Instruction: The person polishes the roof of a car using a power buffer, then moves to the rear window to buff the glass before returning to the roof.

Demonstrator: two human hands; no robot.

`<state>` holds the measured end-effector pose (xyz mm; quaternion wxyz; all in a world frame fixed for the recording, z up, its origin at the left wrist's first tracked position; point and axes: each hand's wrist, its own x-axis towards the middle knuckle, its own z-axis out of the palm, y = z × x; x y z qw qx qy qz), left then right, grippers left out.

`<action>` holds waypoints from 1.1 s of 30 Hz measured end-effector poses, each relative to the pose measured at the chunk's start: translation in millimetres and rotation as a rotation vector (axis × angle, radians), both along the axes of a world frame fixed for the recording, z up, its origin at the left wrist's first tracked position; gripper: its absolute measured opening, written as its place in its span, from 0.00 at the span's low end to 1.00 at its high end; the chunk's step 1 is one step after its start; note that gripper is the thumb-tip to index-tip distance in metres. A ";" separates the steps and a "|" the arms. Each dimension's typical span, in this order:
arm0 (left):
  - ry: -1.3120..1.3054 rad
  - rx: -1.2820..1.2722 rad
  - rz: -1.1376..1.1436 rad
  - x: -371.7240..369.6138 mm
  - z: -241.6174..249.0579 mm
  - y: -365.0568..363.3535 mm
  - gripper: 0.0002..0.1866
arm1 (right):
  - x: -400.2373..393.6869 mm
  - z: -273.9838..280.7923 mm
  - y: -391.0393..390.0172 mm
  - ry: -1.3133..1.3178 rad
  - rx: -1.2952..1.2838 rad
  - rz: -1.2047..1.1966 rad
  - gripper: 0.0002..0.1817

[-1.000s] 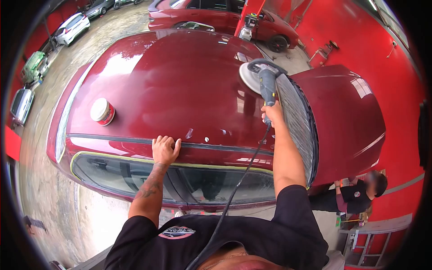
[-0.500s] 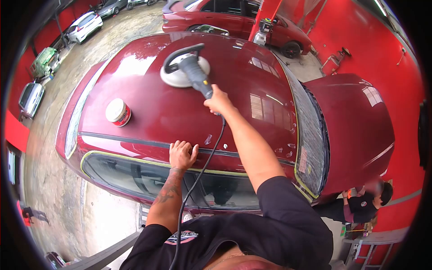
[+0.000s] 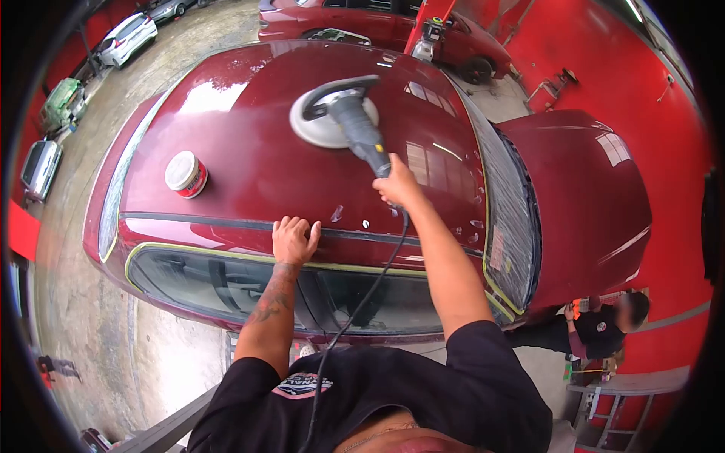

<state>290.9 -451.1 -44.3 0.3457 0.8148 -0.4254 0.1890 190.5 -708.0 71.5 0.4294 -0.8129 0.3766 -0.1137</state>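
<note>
A car polisher (image 3: 356,127) with a dark body and a black loop handle rests its white round pad (image 3: 311,130) on the glossy maroon car roof (image 3: 249,162). My right hand (image 3: 396,183) is wrapped around the rear end of its body. From there the black power cord (image 3: 366,298) runs down over the car's side and across my shirt. My left hand (image 3: 294,240) lies on the roof's near edge, over the dark trim strip, fingers laid forward and thumb apart, holding nothing. A red tub with a white lid (image 3: 186,174) stands on the roof at the left.
Yellow-green tape edges the side windows (image 3: 204,279), and plastic film covers the windshield (image 3: 510,219). Small pale scraps lie on the roof's near right part. Another person (image 3: 604,325) is at lower right, near a metal ladder (image 3: 615,415). A second maroon car (image 3: 355,21) stands behind.
My right hand and the polisher have moved right and nearer to me across the roof. My left hand stays on the roof edge. The whole view has shifted slightly.
</note>
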 end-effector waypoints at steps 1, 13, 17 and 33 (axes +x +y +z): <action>-0.001 0.002 -0.001 -0.3 0.9 -0.3 0.20 | -17.4 -1.0 -9.8 -0.007 0.023 -0.032 0.31; 0.008 0.073 0.024 -4.5 1.9 0.6 0.21 | -207.5 -14.2 -52.8 -0.112 0.157 -0.441 0.22; 0.023 0.113 0.036 -4.0 3.1 -0.7 0.21 | -222.1 -18.1 -43.9 -0.096 0.155 -0.464 0.23; -0.005 0.024 0.020 -2.2 -0.3 -2.1 0.23 | -71.1 -6.6 61.8 0.111 -0.075 -0.027 0.42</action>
